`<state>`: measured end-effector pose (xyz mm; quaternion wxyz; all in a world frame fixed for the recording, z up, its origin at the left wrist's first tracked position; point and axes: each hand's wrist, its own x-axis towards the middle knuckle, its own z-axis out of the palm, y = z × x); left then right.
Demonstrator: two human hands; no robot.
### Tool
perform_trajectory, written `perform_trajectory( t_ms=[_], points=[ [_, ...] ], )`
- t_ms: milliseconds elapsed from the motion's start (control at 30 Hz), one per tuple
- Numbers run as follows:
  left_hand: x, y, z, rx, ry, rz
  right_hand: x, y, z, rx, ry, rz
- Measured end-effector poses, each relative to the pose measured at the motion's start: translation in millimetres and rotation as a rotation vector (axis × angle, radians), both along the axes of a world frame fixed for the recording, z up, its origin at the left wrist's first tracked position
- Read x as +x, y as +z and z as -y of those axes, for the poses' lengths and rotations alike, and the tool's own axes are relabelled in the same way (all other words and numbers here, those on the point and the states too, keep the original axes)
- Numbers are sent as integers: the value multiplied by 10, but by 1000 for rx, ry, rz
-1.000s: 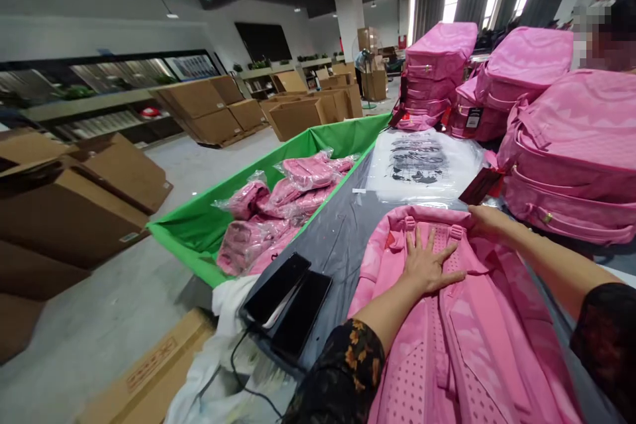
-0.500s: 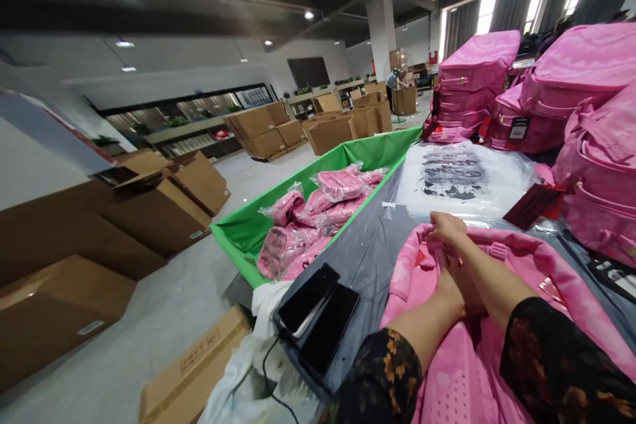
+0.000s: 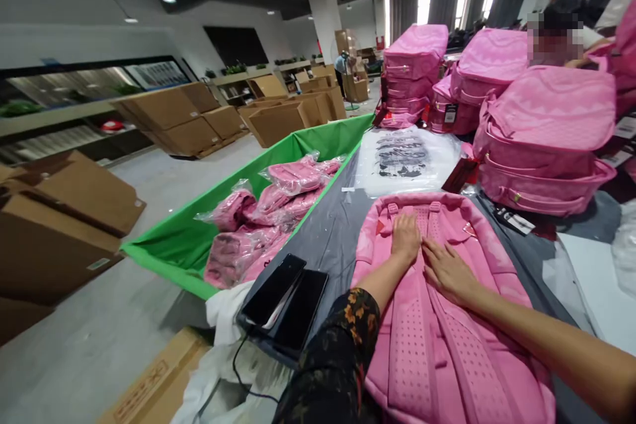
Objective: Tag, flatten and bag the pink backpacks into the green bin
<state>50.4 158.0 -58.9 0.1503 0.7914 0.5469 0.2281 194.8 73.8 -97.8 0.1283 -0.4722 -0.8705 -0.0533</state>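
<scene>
A pink backpack [image 3: 432, 344] lies back-side up on the grey table [image 3: 328, 245] in front of me, its straps running down the middle. My left hand [image 3: 405, 236] rests flat on its upper part, fingers stretched toward the top. Beside it, my right hand [image 3: 447, 269] lies flat on the straps with fingers spread. Neither hand holds anything.
Stacks of pink backpacks [image 3: 541, 139] stand at the back right, with a printed plastic bag [image 3: 405, 159] before them. A green bin [image 3: 189, 238] at the left holds bagged pink packs [image 3: 268, 212]. Two dark phones [image 3: 283, 305] lie at the table's corner. Cardboard boxes [image 3: 64, 212] line the floor. Another person [image 3: 556, 33] stands behind the stacks.
Half a second ago my hands were bunched together at the backpack's top edge; now both lie flat and side by side on its back. The view has swung right.
</scene>
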Motion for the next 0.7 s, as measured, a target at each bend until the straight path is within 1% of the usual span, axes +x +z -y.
perform_trajectory(
  t_ms=[67, 100, 133, 167, 200, 233, 267, 300, 367, 400, 433, 467, 533, 600, 633, 700],
  points=[
    [-122, 183, 188, -16, -42, 22, -66, -134, -68, -7, -52, -1],
    [-198, 284, 349, -38, -104, 35, -93, -170, -104, -14, -62, -17],
    [-279, 381, 547, -66, -194, 49, -113, -188, -129, -20, -69, -30],
    [-359, 465, 766, -95, -302, 62, -125, -194, -142, -25, -75, -42],
    [-431, 526, 989, -131, -501, 85, -130, -190, -142, -31, -78, -54],
    [-488, 554, 1194, -116, -656, 89, -130, -180, -133, -36, -81, -65],
    [-526, 543, 1365, -43, -756, 53, -129, -165, -120, -41, -82, -75],
    [-540, 490, 1492, 39, -844, 5, -127, -147, -108, -45, -85, -85],
    [-503, 285, 1606, 151, -962, -84, -124, -111, -96, -49, -96, -112],
    [-465, 157, 1606, 169, -980, -120, -122, -96, -99, -47, -111, -132],
    [-426, 32, 1584, 164, -965, -145, -120, -83, -108, -44, -128, -155],
    [-391, -76, 1553, 148, -913, -159, -115, -73, -123, -40, -144, -179],
    [-352, -211, 1501, 133, -711, -149, -96, -54, -164, -34, -164, -230],
    [-345, -246, 1492, 134, -530, -123, -61, -12, -201, -37, -167, -279],
    [-345, -243, 1501, 134, -485, -126, -38, 29, -207, -38, -173, -303],
    [-340, -241, 1528, 125, -483, -174, 2, 162, -161, -30, -186, -347]
  ],
)
